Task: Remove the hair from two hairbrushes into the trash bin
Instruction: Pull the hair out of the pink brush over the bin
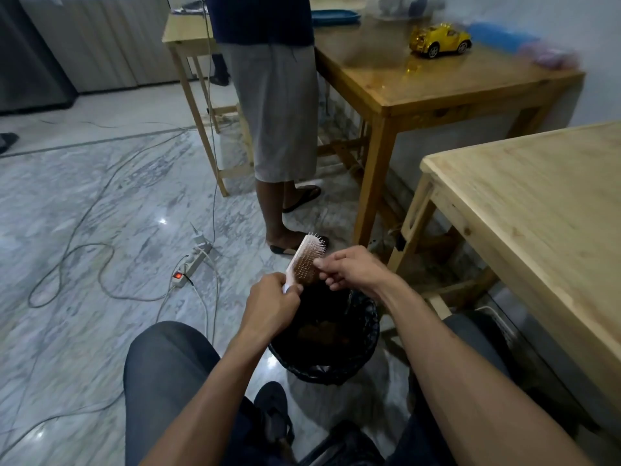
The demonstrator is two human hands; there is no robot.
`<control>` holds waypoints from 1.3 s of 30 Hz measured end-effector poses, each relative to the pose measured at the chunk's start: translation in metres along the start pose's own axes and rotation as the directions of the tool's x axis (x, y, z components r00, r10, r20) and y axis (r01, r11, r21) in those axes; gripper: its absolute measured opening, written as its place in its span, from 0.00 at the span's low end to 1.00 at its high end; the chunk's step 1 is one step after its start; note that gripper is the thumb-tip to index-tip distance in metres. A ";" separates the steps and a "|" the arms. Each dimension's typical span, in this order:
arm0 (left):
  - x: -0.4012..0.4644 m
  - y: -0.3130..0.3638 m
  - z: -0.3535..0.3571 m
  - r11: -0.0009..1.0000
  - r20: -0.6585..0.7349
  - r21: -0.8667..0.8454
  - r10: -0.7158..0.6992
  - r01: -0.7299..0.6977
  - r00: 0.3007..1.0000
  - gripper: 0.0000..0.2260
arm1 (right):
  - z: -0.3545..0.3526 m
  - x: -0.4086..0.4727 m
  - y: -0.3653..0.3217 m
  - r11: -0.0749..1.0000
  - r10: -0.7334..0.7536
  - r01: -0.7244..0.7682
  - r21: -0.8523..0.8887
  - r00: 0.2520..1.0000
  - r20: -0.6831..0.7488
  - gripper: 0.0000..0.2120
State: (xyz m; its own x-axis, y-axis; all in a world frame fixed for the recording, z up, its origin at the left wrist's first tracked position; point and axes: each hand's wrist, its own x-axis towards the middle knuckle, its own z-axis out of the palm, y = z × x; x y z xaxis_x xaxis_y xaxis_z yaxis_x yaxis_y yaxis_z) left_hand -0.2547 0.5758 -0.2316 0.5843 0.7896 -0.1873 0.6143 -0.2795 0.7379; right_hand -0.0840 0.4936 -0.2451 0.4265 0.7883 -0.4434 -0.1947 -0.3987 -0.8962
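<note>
Between my knees sits the bin (324,344), dark clumps inside. Just above its far rim, my left hand (272,306) clasps the handle of the brush (304,260), bristles facing me. My right hand (349,269) pinches at the bristles. Beyond, a person (272,95) stands beside a table (420,82) bearing a toy car (440,38).

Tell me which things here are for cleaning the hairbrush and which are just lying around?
For the job: hairbrush, held by the left hand; right hand pinching at its bristles; trash bin below.

Just lying about: yellow toy car on the brown table, power strip and cables on the floor.
</note>
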 end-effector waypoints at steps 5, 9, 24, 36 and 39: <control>0.007 -0.010 0.003 0.975 0.034 -0.192 -0.108 0.113 0.994 0.14 | -0.009 -0.002 0.015 0.999 -0.013 0.018 0.030 0.987 -0.163 0.07; 0.015 -0.016 -0.008 0.976 -0.065 -0.185 -0.128 0.114 0.990 0.15 | -0.017 -0.004 0.009 0.999 -0.002 0.017 0.052 0.964 -0.266 0.09; 0.001 -0.006 -0.006 1.000 -0.081 -0.012 0.013 -0.014 0.997 0.13 | 0.009 0.000 -0.001 0.997 0.006 -0.004 0.078 1.000 -0.030 0.05; 0.009 -0.006 -0.013 1.000 -0.097 0.022 -0.011 0.013 0.995 0.07 | -0.013 -0.003 0.007 0.972 0.205 -0.198 0.128 0.978 -0.040 0.17; 0.005 0.001 -0.006 0.999 -0.086 0.030 0.032 -0.030 0.996 0.06 | -0.003 -0.006 0.000 0.978 0.157 -0.159 0.136 0.987 0.027 0.24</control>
State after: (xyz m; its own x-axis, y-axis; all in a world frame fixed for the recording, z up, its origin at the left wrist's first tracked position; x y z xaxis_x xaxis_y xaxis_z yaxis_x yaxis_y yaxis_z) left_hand -0.2543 0.5830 -0.2278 0.5559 0.8244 -0.1067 0.6123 -0.3192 0.7233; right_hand -0.0844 0.4875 -0.2419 0.3666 0.7284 -0.5788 -0.3786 -0.4515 -0.8080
